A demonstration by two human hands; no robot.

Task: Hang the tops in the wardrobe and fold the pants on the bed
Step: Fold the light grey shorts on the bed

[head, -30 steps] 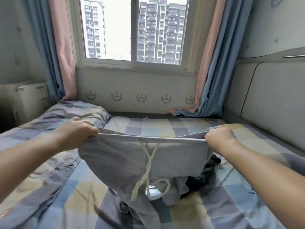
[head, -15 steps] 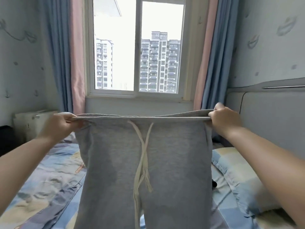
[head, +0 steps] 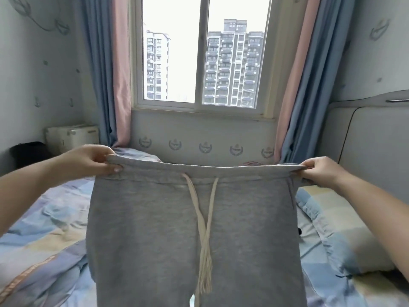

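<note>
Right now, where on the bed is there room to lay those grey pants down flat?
The widest bare stretch shows left of the grey pants, on the checked quilt below the left hand. On the right the pillow under the right hand fills the space. The pants hide the middle of the bed.

grey drawstring pants (head: pixel 155 235), held up by waistband, hanging above bed (head: pixel 44 251)
</note>
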